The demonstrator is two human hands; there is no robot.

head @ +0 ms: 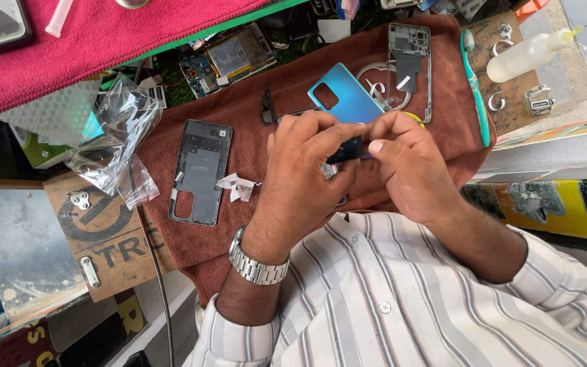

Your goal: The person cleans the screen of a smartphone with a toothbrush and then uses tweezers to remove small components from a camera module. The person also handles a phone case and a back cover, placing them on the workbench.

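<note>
Your left hand [304, 170] and right hand [412, 166] meet over the brown cloth [253, 122] — fingers pinching a small dark part [349, 147] between them. Just behind it lies the shiny blue back cover [346, 98] — a dark phone frame [200, 171] rests to the left.

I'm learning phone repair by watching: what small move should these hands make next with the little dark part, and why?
Probably keep peeling or freeing the small dark part, pinched between the left hand and the right hand over the brown cloth. Both sets of fingertips meet on it, and the blue back cover lies unattached just beyond.
</note>
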